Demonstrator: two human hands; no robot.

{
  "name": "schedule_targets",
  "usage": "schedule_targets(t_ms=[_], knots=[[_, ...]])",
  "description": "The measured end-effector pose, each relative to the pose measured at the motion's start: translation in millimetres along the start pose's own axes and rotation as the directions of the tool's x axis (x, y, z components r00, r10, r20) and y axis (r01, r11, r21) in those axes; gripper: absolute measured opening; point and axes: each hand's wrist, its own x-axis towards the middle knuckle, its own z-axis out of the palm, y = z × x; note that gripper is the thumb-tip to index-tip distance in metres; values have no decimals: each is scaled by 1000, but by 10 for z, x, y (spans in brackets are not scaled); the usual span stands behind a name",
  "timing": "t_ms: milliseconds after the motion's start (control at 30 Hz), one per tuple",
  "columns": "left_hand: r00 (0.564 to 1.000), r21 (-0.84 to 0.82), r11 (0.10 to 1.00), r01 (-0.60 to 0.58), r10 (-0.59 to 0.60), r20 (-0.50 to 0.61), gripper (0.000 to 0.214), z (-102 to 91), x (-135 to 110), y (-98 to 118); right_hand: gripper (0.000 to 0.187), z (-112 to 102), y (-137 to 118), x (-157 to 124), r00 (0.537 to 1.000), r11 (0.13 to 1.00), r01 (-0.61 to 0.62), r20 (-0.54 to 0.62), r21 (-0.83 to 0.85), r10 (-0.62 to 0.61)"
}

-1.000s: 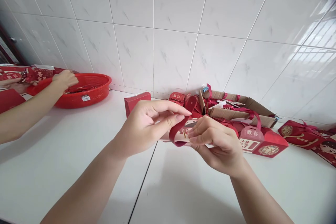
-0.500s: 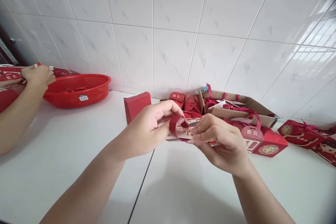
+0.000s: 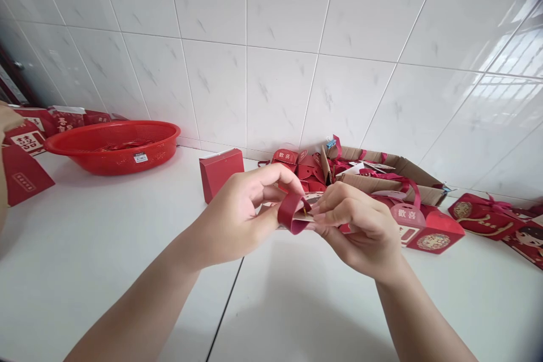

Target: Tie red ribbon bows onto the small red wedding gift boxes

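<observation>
Fingers bent, my left hand (image 3: 237,215) grips a dark red ribbon (image 3: 288,212), which curls in a loop at the fingertips. My right hand (image 3: 360,232) is closed in a pinch on a pale printed card (image 3: 304,217) at the ribbon's other side. The two hands are almost touching, above the table. Part of the card and the ribbon's ends are hidden by my fingers. Just past my left hand stands a plain red box (image 3: 221,172). To the right of my right hand is a red gift box (image 3: 430,229) with a ribbon handle.
Behind my hands, a cardboard tray (image 3: 407,169) holds ribbons and cards, beside small red boxes (image 3: 309,172). A red plastic basket (image 3: 114,150) stands left on the white table (image 3: 127,226). More red boxes (image 3: 483,218) lie far right. Another person's arm (image 3: 6,124) shows at the left edge.
The ribbon loop has tipped toward me and slightly right, and the card has tilted edge-on. My hands stay close to the same place. The other person's arm has drawn back left, uncovering boxes.
</observation>
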Motion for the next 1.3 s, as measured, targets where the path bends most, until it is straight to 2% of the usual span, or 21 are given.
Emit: schedule_targets(t_ms=[233,333,433,567,700,833,933,1133,1300], knots=[[998,58,997,-55,53,47,26,-41,-27,6,23,-3,-15,-9,1000,1000,-6,-15,-22,5],[991,45,995,-93,88,99,31,-47,-33,13,22,-3,-19,-5,999,999,4,-41,-50,-6],[980,56,990,-127,117,158,30,-48,-32,9,23,4,-23,11,997,993,52,-59,-103,-58],[974,138,977,-164,138,178,23,-60,-11,-26,26,17,-25,35,987,973,139,-53,-186,-151],[959,229,936,-266,232,164,20,-67,21,-65,27,19,-30,39,979,963,170,-74,-211,-189],[920,236,891,-389,362,151,20,-44,44,-91,26,21,-40,31,973,965,177,-117,-194,-201],[887,265,846,-462,445,124,21,-24,48,-115,26,26,-50,28,974,976,148,-150,-159,-172],[820,485,695,-531,566,86,25,-12,32,-154,22,20,-87,38,993,990,-56,-112,-128,42],[777,596,587,-547,621,102,22,-15,11,-104,22,0,-126,56,998,980,-61,-29,-188,56]])
